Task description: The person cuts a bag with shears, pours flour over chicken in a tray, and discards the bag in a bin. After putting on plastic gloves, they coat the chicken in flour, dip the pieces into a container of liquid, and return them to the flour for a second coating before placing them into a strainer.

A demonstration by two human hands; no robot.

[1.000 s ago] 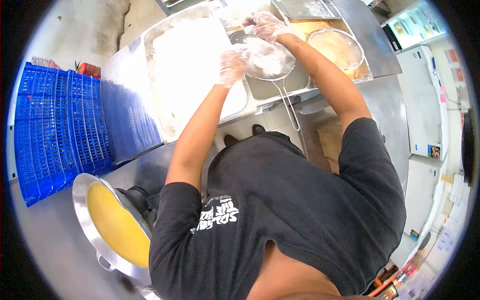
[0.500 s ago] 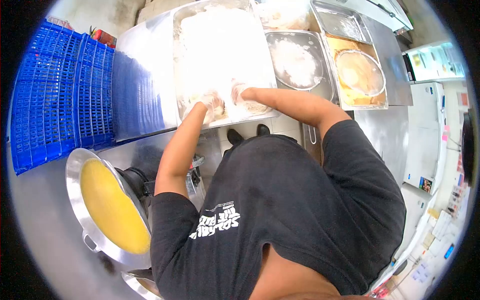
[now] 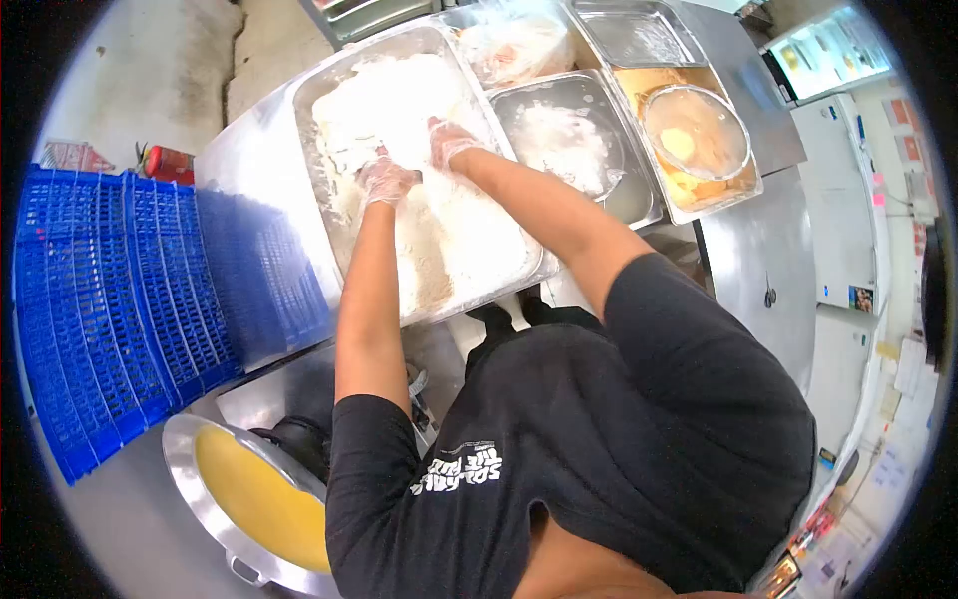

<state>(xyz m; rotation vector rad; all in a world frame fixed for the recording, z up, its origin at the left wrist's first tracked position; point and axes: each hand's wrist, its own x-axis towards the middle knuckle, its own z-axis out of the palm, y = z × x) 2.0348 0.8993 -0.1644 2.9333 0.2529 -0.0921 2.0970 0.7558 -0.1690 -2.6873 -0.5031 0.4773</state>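
Note:
Both my hands wear clear plastic gloves and reach into a large metal tray (image 3: 329, 225) of white flour (image 3: 384, 100). My left hand (image 3: 387, 180) lies on the flour left of the tray's middle, its fingers bent and partly lost in the white. My right hand (image 3: 449, 142) is a little farther in and to the right, against the flour; its fingers are hard to make out. The two hands are apart. Below them, toward the tray's near edge, runs a coarser beige strip of flour (image 3: 427, 265). Whether either hand holds anything is unclear.
Right of the tray are a metal pan (image 3: 634, 190) with white powder, a plastic bag (image 3: 517, 50), and a strainer (image 3: 697, 132) over a yellowish container. Blue crates (image 3: 120, 299) stand at left. A wide bowl of yellow liquid (image 3: 261, 494) is at lower left.
Both hands have moved from the tray's near edge farther in, toward its middle. The near flour now shows a bare-looking beige strip. The view has turned and shifted.

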